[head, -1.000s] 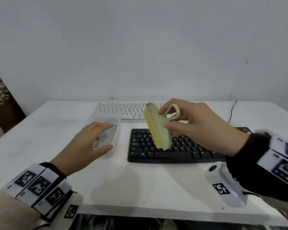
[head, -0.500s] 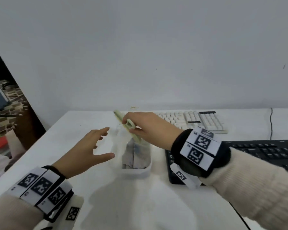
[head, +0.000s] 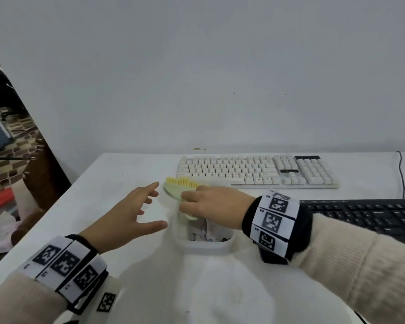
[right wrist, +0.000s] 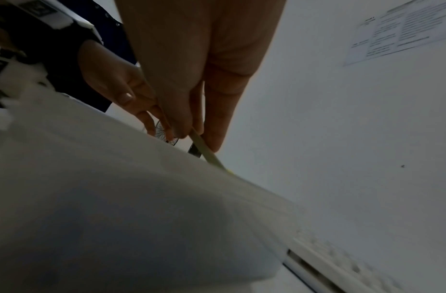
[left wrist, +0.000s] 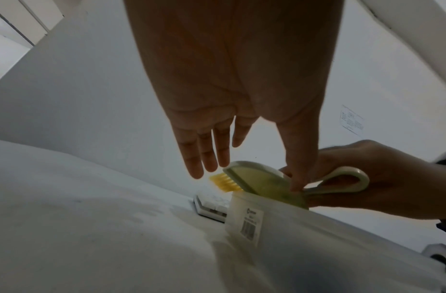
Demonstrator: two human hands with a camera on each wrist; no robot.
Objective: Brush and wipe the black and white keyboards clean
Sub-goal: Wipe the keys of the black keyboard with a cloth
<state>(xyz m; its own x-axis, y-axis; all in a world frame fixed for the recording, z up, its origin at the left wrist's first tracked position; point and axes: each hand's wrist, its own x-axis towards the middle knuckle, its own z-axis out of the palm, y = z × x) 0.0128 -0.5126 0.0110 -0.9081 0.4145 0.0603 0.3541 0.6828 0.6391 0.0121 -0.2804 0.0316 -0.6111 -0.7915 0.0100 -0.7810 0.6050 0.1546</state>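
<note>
Head view: right hand [head: 211,204] grips a pale green brush [head: 173,192] by its loop handle, holding it over the far end of a translucent plastic box [head: 204,245] on the white bench [head: 108,183]. Yellow bristles face away, toward the white keyboard [head: 257,171] by the wall. Black keyboard [head: 365,216] sits nearer, at right, partly behind the right sleeve. Crumpled cloth [head: 201,232] lies inside the box.

Left wrist view adds what the head view lacks: the brush's smooth oval back dips below the box rim, the loop handle is wrapped by the right hand's fingers [left wrist: 342,164], and a barcode label [left wrist: 251,224] is stuck on the box wall. Left hand [left wrist: 229,99] is spread flat, fingers straight and apart, holding nothing, above the bench just beside the box and brush; contact cannot be told.

Right wrist view: mostly blurred box wall, dim. Only a thin edge of the brush shows, pinched between thumb and fingers. A printed sheet [right wrist: 397,31] hangs on the wall.
</note>
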